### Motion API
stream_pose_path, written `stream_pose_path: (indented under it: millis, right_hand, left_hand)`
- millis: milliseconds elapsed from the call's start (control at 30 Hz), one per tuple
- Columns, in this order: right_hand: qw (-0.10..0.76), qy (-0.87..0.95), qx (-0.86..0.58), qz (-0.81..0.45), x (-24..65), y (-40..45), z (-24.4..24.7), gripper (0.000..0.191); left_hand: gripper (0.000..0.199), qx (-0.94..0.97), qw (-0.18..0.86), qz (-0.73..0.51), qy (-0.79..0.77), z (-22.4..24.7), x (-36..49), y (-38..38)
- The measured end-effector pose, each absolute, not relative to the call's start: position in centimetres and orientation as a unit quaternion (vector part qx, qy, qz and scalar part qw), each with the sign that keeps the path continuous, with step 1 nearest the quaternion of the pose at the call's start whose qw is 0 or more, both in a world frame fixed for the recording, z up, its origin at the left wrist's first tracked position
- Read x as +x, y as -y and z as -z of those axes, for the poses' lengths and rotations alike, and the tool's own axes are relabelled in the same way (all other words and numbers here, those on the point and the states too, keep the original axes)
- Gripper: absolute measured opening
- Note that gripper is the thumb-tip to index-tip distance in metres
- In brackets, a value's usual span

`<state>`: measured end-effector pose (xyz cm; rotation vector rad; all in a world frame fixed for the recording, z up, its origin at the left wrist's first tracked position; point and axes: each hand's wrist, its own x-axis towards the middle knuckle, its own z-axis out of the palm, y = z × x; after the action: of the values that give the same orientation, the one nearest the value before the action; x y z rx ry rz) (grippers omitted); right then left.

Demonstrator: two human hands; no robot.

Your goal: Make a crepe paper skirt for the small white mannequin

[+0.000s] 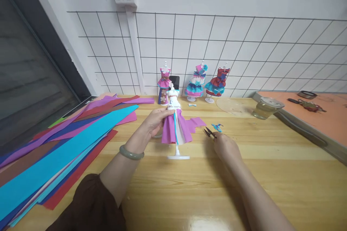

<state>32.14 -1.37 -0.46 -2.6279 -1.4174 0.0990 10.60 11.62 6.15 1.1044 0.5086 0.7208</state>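
My left hand [154, 122] is closed round the waist of a small white dress form [173, 98] dressed in a purple pleated paper skirt [169, 130]. A thin blue strip [175, 130] hangs down the skirt's front, and the form's round white base [178, 157] is at the bottom. To the right, my right hand [227, 147] grips dark thread snips [209, 132], their blades pointing up and left, just above the table. Near the blades are a purple paper piece [197, 123] and a small blue scrap [217, 127].
Coloured crepe paper strips [81, 133] spread over the left side. Three dressed forms stand by the tiled wall, one in pink and blue [195, 83]. A dark phone [175, 81] leans there. At right are a plastic cup [267, 108] and an orange mat [322, 115] with tools.
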Motion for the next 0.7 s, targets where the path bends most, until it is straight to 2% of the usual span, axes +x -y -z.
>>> stream_pose_path:
  millis: [167, 200, 267, 367, 533, 700]
  right_hand:
    - [0.446, 0.473, -0.751, -0.113, 30.3, 1.3, -0.3, 0.035]
    - [0.492, 0.474, -0.717, -0.136, 29.7, 1.4, -0.6, 0.037]
    - [0.528, 0.489, -0.67, -0.182, 28.3, 1.9, -1.2, 0.038]
    - [0.481, 0.548, -0.623, -0.283, 26.8, 2.6, -1.9, 0.036]
    - [0.298, 0.62, -0.554, -0.47, 26.1, 3.4, -2.2, 0.038]
    - [0.213, 0.596, -0.551, -0.544, 26.5, 3.0, -1.5, 0.047]
  left_hand:
    - [0.026, 0.523, 0.752, -0.326, -0.234, -4.5, 10.5, -12.8]
    - [0.026, 0.522, 0.756, -0.323, -0.226, -3.9, 10.5, -13.1]
    - [0.025, 0.517, 0.767, -0.318, -0.21, -2.6, 10.6, -13.7]
    - [0.024, 0.502, 0.783, -0.314, -0.193, -0.8, 10.8, -14.2]
    - [0.026, 0.486, 0.796, -0.317, -0.174, 1.1, 10.9, -14.4]
    - [0.031, 0.476, 0.803, -0.309, -0.18, 1.6, 10.7, -14.5]
